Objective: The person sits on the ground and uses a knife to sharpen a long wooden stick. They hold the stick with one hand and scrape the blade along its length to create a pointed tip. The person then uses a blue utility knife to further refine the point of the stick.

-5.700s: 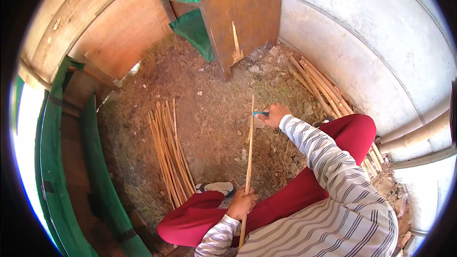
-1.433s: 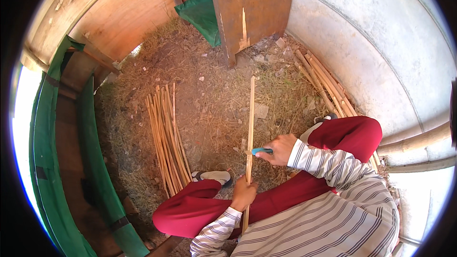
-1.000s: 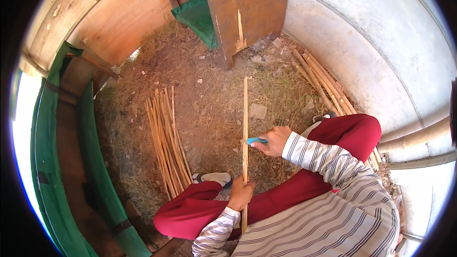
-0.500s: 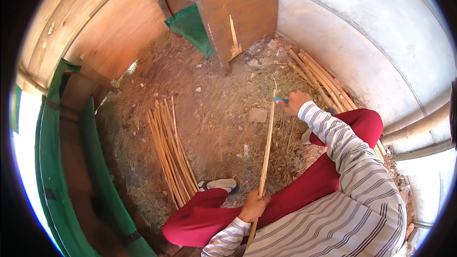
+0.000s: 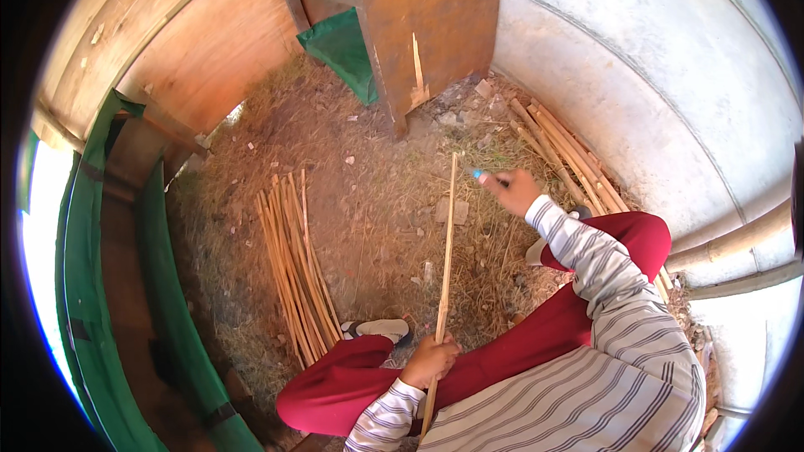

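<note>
My left hand (image 5: 430, 361) is wrapped round the lower part of a long, pale wooden stick (image 5: 448, 259). The stick slants up and away from my lap, its far tip in the air over the ground. Beyond my right knee, my right hand (image 5: 514, 192) is closed on a small tool with a blue end (image 5: 479, 173); its exact kind is too small to make out. That blue end points at the stick's far tip, with a short gap between them.
Similar sticks lie in a bundle (image 5: 289, 268) on the left and a pile (image 5: 574, 155) along the pale wall. A wooden cabinet with a green top (image 5: 444, 33) stands ahead. Green-covered shelving (image 5: 84, 285) lines the left side. Dry grass and rubble litter the ground.
The stick's far tip has swung left, and the blue-ended tool has come away from it. A thin curl at the tip no longer shows. My left hand has shifted slightly left.
</note>
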A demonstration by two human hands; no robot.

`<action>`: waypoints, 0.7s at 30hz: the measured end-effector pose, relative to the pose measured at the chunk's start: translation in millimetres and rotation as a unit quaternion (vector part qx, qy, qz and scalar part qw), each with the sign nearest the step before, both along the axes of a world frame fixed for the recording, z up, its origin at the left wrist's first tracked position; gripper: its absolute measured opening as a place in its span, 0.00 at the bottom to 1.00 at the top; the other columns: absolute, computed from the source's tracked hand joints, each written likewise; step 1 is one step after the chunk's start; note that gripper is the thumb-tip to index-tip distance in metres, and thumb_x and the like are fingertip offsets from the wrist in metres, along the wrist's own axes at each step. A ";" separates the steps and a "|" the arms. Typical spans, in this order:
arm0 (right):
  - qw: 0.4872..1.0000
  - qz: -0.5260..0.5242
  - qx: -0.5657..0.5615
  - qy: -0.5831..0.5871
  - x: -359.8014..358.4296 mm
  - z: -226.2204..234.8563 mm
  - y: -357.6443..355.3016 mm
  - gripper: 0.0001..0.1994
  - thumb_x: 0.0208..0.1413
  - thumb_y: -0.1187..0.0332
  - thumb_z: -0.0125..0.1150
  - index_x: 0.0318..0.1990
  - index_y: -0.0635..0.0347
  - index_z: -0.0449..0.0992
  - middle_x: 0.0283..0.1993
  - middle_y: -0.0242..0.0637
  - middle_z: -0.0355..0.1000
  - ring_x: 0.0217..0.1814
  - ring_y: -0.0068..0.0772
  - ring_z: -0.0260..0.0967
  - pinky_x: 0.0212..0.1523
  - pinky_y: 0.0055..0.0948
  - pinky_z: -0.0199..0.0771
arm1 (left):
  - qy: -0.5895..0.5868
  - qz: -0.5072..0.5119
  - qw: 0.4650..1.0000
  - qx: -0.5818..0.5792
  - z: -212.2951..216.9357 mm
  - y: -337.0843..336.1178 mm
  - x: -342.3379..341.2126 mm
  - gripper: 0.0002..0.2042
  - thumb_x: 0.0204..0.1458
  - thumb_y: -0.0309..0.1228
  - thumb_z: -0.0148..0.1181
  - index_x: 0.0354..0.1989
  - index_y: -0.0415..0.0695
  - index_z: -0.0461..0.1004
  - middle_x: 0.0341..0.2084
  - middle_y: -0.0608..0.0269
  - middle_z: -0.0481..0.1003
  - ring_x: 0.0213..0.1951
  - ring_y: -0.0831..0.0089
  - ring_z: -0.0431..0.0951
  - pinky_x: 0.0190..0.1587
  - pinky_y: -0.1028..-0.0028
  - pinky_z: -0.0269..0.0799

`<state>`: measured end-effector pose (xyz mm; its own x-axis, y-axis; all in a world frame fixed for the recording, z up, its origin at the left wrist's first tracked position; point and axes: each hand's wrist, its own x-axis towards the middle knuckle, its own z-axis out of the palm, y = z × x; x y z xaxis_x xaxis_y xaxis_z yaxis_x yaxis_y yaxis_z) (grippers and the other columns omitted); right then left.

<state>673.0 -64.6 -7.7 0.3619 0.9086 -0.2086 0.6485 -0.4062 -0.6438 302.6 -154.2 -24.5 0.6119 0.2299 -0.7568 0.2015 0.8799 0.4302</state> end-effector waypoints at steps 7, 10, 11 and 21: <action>0.963 0.269 0.000 0.006 -104.4 24.1 -77.7 0.28 0.63 0.36 0.48 0.43 0.48 0.85 0.14 0.38 0.70 0.17 0.34 0.73 0.24 0.38 0.78 | 0.008 -0.014 1.000 0.020 2.8 4.6 0.0 0.14 0.57 0.22 0.56 0.24 0.50 0.58 0.13 0.72 0.60 0.10 0.81 0.59 0.09 0.76 0.50; 0.958 0.284 -0.030 -0.035 -113.9 21.8 -89.2 0.29 0.62 0.35 0.48 0.43 0.49 0.85 0.17 0.42 0.73 0.20 0.43 0.76 0.27 0.41 0.79 | 0.034 -0.012 0.999 0.013 6.6 9.3 5.6 0.14 0.59 0.22 0.56 0.25 0.50 0.59 0.15 0.72 0.60 0.11 0.82 0.58 0.09 0.77 0.48; 0.956 0.290 -0.036 -0.037 -115.1 20.3 -89.7 0.29 0.62 0.35 0.48 0.43 0.49 0.85 0.17 0.43 0.74 0.21 0.44 0.77 0.28 0.42 0.80 | 0.034 -0.012 0.999 0.019 7.3 10.0 5.9 0.14 0.59 0.22 0.56 0.25 0.50 0.59 0.15 0.72 0.60 0.11 0.82 0.58 0.09 0.77 0.48; 0.946 0.299 -0.091 -0.082 -119.7 9.4 -76.6 0.30 0.62 0.34 0.45 0.45 0.46 0.85 0.20 0.44 0.76 0.26 0.47 0.79 0.32 0.46 0.80 | 0.041 0.012 0.996 0.073 5.4 4.4 9.7 0.13 0.56 0.19 0.55 0.26 0.49 0.58 0.15 0.69 0.60 0.11 0.81 0.60 0.09 0.76 0.49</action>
